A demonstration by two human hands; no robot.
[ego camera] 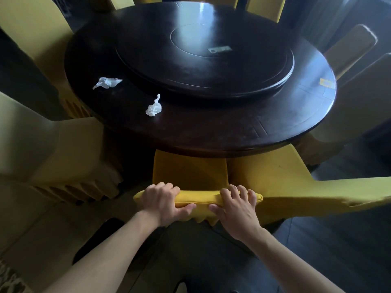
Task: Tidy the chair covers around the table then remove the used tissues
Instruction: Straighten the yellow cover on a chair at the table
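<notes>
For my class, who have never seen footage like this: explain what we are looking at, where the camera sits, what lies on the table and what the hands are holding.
There is one picture, taken by a wide-angle camera worn on a person's head, looking forward and down, so you see their own bare arms. There is no machine. The left hand and right hand both grip the top edge of a chair back dressed in a yellow chair cover; the chair is pushed in at a dark round table. A raised round turntable sits in the table's middle. Two crumpled white tissues lie on the table: the farther tissue and the nearer tissue. More yellow-covered chairs stand around.
</notes>
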